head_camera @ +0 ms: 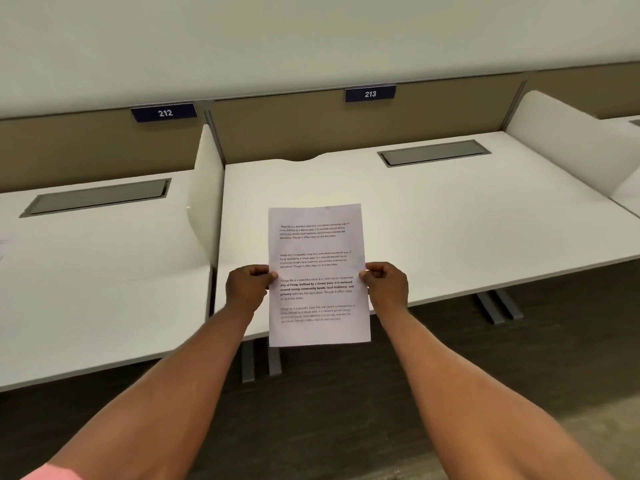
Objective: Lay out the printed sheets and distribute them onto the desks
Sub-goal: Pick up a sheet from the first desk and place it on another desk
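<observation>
You hold one printed sheet (317, 271) by its side edges, your left hand (247, 287) pinching the left edge and your right hand (386, 284) pinching the right. It hangs over the near edge of the desk (450, 220) marked 213 (370, 94). Another sheet's corner (4, 245) lies on the desk to the left (104, 271), marked 212 (165, 113).

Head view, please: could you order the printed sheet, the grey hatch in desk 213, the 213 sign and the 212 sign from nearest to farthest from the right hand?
1. Printed sheet: pinched at its right edge by the right hand.
2. Grey hatch: set in desk 213, beyond the hand and slightly right.
3. 213 sign: on the partition behind the hatch.
4. 212 sign: far left, over the neighbouring desk.
</observation>
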A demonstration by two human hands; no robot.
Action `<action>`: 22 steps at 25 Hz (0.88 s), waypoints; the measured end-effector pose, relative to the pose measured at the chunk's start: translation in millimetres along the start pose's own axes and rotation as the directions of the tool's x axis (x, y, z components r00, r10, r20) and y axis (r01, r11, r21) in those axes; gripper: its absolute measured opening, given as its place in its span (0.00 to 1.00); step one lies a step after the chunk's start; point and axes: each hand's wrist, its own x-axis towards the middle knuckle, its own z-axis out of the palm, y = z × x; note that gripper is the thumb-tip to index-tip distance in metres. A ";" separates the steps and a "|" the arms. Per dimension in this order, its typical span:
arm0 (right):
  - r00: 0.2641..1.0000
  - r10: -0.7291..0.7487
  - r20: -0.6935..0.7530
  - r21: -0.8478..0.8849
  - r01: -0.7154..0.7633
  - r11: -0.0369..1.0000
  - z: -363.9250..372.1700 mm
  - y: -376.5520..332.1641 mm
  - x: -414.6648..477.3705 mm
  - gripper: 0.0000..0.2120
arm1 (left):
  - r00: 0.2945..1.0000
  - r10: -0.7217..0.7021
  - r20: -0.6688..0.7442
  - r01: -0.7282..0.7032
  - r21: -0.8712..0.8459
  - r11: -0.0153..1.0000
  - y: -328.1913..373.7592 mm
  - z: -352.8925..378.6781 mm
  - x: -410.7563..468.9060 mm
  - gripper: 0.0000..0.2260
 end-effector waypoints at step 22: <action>0.998 0.064 0.000 -0.159 -0.063 0.985 -217.4 45.7 348.8 0.12 | 0.987 -0.162 0.017 0.162 -0.014 0.987 86.8 382.2 114.9 0.06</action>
